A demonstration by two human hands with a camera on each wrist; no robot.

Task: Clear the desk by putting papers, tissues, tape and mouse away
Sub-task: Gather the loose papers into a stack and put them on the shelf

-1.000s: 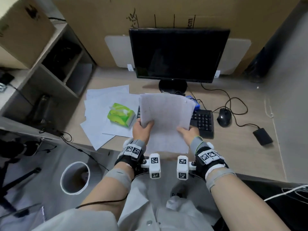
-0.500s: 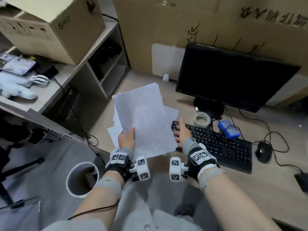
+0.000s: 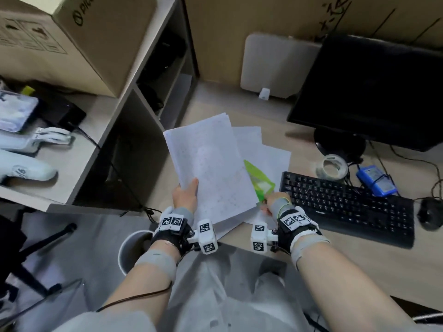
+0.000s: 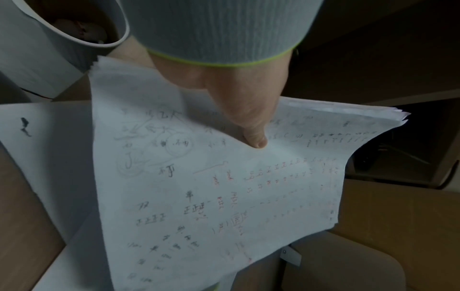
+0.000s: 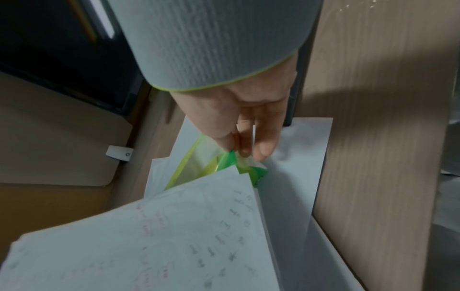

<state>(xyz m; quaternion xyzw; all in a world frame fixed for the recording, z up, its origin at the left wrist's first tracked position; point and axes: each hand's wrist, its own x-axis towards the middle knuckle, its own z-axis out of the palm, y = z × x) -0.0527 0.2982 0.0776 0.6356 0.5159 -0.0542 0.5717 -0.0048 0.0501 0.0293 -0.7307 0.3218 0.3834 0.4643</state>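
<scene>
The left hand (image 3: 185, 196) grips a stack of white handwritten paper sheets (image 3: 211, 173) by its lower left edge, thumb pressed on the top sheet and fingers hidden beneath. The stack is raised and tilted above the front left part of the light wooden bench (image 3: 359, 267). In the left wrist view the thumb (image 4: 248, 126) lies flat on the top sheet, which carries grey and red handwriting.

The right hand (image 3: 273, 203) pinches a corner of the green plastic tissue pack (image 3: 260, 180) between thumb and fingertips; the right wrist view shows the fingers (image 5: 261, 141) closed on the wrapper's crimped end. The pack is partly covered by the held stack and lies over several loose white sheets (image 3: 263, 149) spread on the bench.

A clear roll of adhesive tape (image 3: 332, 167) stands on the bench just behind the black keyboard (image 3: 347, 207), near the foot of the black monitor (image 3: 369, 92). A blue rectangular device (image 3: 376, 179) lies beside the tape. The black wired mouse (image 3: 430, 213) rests at the keyboard's right end.

A white cylindrical waste bin (image 3: 123, 252) stands on the floor below the left wrist. A grey open shelf unit (image 3: 148, 87) adjoins the bench on the left, with a brown cardboard box (image 3: 79, 37) on top.
</scene>
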